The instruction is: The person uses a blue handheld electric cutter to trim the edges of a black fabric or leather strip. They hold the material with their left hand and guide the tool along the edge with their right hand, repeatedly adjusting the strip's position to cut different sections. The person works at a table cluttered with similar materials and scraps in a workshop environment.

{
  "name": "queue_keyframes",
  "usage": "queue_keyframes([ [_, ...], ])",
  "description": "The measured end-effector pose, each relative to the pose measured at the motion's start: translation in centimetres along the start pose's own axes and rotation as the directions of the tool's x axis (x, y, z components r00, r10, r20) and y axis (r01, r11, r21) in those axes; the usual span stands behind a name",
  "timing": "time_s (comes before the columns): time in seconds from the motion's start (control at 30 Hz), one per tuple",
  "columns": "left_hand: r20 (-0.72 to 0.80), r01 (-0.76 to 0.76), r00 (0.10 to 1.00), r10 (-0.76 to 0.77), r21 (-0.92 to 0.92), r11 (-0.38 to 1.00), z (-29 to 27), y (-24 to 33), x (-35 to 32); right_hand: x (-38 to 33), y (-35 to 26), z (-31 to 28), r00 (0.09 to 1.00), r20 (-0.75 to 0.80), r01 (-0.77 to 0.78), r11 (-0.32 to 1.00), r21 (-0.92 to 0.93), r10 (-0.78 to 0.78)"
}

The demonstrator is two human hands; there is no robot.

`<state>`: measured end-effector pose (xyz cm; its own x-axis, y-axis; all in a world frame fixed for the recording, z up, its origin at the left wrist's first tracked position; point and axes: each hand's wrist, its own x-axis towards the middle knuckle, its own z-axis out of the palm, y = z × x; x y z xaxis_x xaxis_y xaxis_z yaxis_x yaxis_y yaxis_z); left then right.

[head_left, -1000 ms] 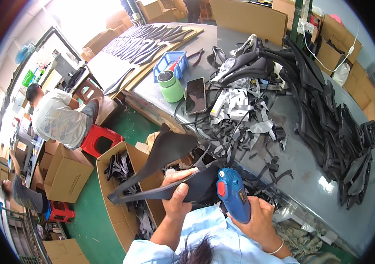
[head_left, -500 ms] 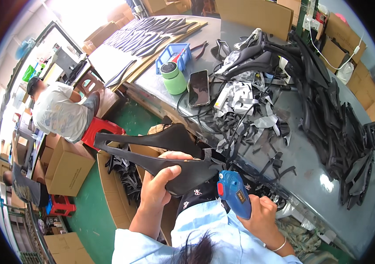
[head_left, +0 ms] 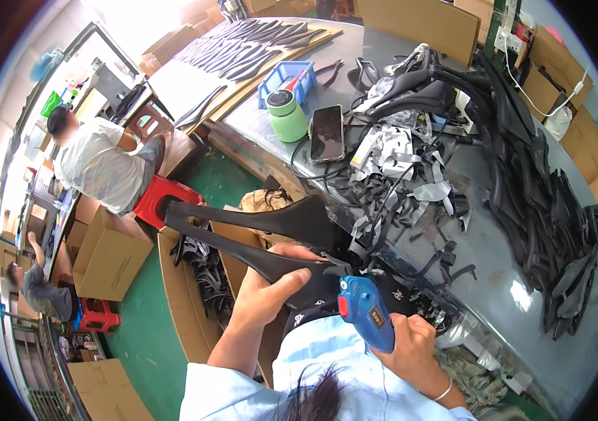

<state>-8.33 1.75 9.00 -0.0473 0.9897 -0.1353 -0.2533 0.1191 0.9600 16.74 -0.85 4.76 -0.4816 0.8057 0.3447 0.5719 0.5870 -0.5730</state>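
Note:
A black, bike-saddle-shaped piece with a long forked nose pointing left lies across my lap in mid-air. My left hand pinches its near wing, thumb on top and fingers underneath. A blue handheld power tool with a red button is gripped in my right hand, my fingers wrapped round its lower body. Its head is right at the piece's right end, beside a small dark flap. The tool's working tip is hidden there, so I cannot tell whether it touches.
On the metal table lie grey and black scraps, a phone, a green jar, a blue bin and a heap of black saddle pieces. An open carton stands left of my legs. A person sits farther left.
My view has shifted a little, so the table appears moved rightward. The tool's head sits slightly farther left along the saddle piece's edge. Both grips stay. A person at far left has raised an arm.

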Motion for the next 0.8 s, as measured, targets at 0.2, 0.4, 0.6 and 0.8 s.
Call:
queue_keyframes([
  [0.2, -0.569, -0.134, 0.82, -0.061, -0.294, 0.947, -8.7, -6.8, -2.6, -0.6, 0.6, 0.7, 0.997, 0.01, -0.079, 0.997, -0.023, 0.08],
  [0.4, -0.926, -0.591, 0.199, -0.32, -0.374, 0.715, -22.8, -21.7, -8.9, -1.8, 0.9, 1.4, 0.955, 0.068, -0.292, 0.956, 0.022, 0.29],
  [0.6, -0.726, -0.651, -0.008, -0.687, -0.518, 0.555, -27.1, -36.2, -17.2, -1.6, 0.9, 1.5, 0.954, 0.092, -0.29, 0.956, 0.043, 0.285],
  [0.8, -0.794, -0.057, 0.303, -0.526, -0.566, 0.822, -19.0, -31.8, -7.5, -1.0, 1.8, 1.2, 0.959, 0.093, -0.27, 0.963, -0.005, 0.269],
])
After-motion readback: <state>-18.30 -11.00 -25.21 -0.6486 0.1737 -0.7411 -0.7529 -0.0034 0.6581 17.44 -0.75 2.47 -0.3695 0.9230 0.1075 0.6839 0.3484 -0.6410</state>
